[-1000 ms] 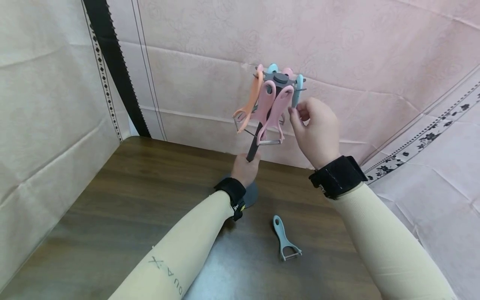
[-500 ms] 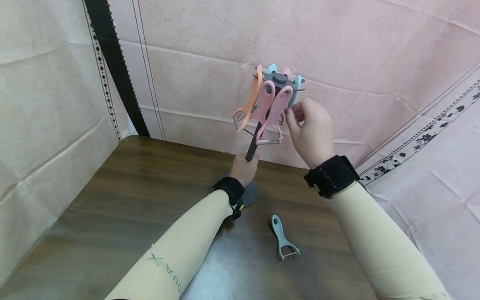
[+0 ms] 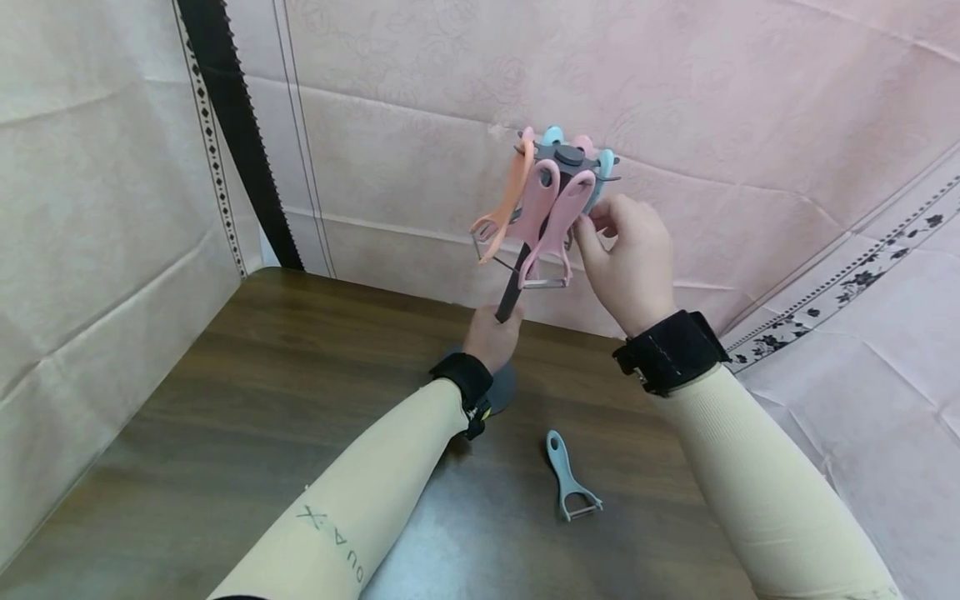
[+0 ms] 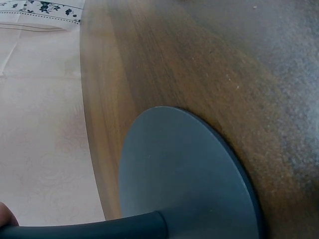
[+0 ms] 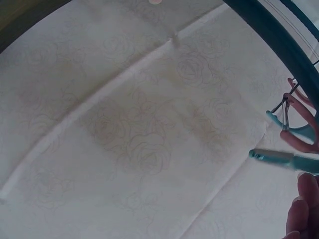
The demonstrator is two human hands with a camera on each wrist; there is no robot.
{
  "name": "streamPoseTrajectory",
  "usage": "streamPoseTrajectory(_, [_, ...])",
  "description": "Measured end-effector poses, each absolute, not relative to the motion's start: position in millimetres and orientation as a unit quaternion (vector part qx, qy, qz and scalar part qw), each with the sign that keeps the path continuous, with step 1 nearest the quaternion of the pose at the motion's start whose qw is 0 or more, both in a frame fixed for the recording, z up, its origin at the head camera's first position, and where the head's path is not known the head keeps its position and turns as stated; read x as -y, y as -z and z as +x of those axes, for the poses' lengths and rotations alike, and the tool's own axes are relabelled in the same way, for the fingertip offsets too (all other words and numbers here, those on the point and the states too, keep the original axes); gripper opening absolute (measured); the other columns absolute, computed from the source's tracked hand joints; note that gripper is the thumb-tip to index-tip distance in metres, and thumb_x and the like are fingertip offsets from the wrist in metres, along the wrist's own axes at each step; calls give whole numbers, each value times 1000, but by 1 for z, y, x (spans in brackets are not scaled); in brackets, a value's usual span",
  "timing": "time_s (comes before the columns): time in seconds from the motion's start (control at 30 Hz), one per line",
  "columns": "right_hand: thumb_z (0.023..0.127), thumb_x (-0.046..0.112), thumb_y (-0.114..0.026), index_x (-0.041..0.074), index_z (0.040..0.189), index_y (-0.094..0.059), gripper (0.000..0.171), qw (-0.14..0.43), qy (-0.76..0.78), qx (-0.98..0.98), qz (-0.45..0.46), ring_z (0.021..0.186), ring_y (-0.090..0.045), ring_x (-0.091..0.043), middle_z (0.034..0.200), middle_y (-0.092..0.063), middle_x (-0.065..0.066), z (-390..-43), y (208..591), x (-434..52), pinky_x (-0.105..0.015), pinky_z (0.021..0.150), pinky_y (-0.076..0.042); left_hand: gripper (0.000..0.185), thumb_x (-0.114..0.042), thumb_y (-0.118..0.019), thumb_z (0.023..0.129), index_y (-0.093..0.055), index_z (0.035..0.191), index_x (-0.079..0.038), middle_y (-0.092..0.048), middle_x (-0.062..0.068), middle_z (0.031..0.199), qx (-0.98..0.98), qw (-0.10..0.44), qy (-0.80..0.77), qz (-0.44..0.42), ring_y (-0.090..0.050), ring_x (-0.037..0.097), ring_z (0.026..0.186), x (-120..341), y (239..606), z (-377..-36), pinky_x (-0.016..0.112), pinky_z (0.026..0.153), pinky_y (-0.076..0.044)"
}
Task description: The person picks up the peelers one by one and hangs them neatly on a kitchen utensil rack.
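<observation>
A dark grey upright stand has several Y-shaped peelers hung from the hooks of its top (image 3: pixel 567 156). My left hand (image 3: pixel 491 340) grips its pole (image 3: pixel 510 293) above the round base (image 4: pixel 184 164), which rests on the table. At the stand's right side, my right hand (image 3: pixel 632 260) pinches the lower part of a light blue peeler (image 3: pixel 605 163), whose handle end is at a hook; the fingers hide part of it. An orange peeler (image 3: pixel 516 187) and two pink peelers, one on the left (image 3: pixel 538 196) and one on the right (image 3: pixel 564 221), hang at the front.
Another light blue peeler (image 3: pixel 567 477) lies on the wooden table (image 3: pixel 300 433), right of the left forearm. Pale patterned cloth (image 3: pixel 405 150) hangs behind the table and on both sides. More blue and pink handles show behind the stand's top.
The right hand has shifted slightly left, and the light blue peeler it pinches now leans its lower end in toward the pole. The left hand keeps its grip.
</observation>
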State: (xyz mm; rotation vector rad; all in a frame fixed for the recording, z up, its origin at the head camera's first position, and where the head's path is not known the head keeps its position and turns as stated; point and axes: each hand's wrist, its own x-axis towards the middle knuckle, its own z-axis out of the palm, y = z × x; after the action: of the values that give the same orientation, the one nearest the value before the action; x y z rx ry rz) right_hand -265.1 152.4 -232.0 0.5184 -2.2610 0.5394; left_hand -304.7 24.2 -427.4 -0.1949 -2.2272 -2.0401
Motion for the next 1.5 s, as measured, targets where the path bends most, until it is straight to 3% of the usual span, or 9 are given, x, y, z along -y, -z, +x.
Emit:
streamPoseTrajectory(0.3, [97, 34, -57, 3, 92, -68, 33, 386, -237, 868, 205, 80, -53, -23, 84, -62, -8, -265, 235, -167, -35, 73, -38, 55, -38, -49, 100, -36, 55, -11, -32, -3, 49, 731, 49, 678, -61, -30, 17, 41, -26, 425, -303, 30, 42, -23])
streamPoseTrajectory(0.6, [95, 45, -55, 6, 93, -69, 41, 308, -246, 904, 165, 74, -54, -17, 80, -62, -5, -266, 256, -193, -33, 67, -39, 56, -38, -49, 100, -35, 54, -11, -32, -3, 49, 733, 55, 676, -59, -29, 17, 40, -24, 428, -305, 29, 42, -23])
streamPoseTrajectory(0.73, [93, 51, -56, 10, 98, -68, 43, 216, -242, 931, 168, 77, -58, -17, 83, -66, -3, -266, 271, -204, -36, 67, -44, 56, -40, -49, 100, -35, 54, -11, -32, -3, 49, 732, 51, 677, -57, -29, 17, 40, -24, 429, -305, 29, 42, -24])
streamPoseTrajectory(0.9, [89, 59, -58, 8, 117, -61, 58, 46, -237, 958, 156, 94, -64, -25, 106, -67, -10, -265, 288, -213, -43, 79, -51, 57, -40, -49, 100, -36, 53, -10, -31, -3, 49, 740, 57, 668, -56, -29, 17, 40, -24, 428, -305, 30, 42, -23])
streamPoseTrajectory(1.23, [85, 61, -63, 0, 131, -51, 77, -203, -129, 957, 160, 111, -57, -33, 123, -59, -18, -259, 327, -217, -49, 90, -46, 56, -44, -48, 99, -37, 55, -12, -33, -3, 50, 741, 47, 667, -55, -31, 17, 42, -24, 427, -305, 30, 43, -24])
streamPoseTrajectory(1.3, [85, 59, -64, 5, 119, -61, 64, -258, -95, 948, 161, 101, -60, -26, 113, -64, -10, -254, 337, -216, -44, 83, -49, 56, -43, -48, 99, -37, 54, -12, -33, -3, 49, 741, 49, 668, -53, -31, 17, 41, -24, 427, -304, 30, 43, -24])
streamPoseTrajectory(1.37, [85, 56, -66, 10, 94, -68, 47, -299, -73, 938, 158, 76, -57, -15, 88, -63, 2, -249, 348, -214, -34, 66, -47, 56, -43, -49, 99, -37, 54, -12, -33, -3, 50, 741, 51, 667, -52, -31, 17, 42, -24, 426, -303, 30, 43, -24])
streamPoseTrajectory(1.43, [85, 50, -68, 15, 72, -63, 37, -322, -62, 933, 152, 60, -45, -10, 68, -53, 7, -243, 356, -212, -28, 54, -37, 56, -44, -48, 99, -37, 54, -11, -33, -3, 50, 743, 53, 665, -52, -31, 17, 42, -24, 426, -303, 30, 43, -24])
streamPoseTrajectory(1.5, [86, 47, -68, 17, 59, -53, 44, -335, -58, 929, 147, 50, -31, -9, 55, -40, 8, -237, 363, -210, -27, 49, -25, 56, -43, -48, 99, -37, 55, -11, -33, -3, 50, 744, 57, 664, -54, -31, 17, 42, -24, 426, -302, 30, 44, -24])
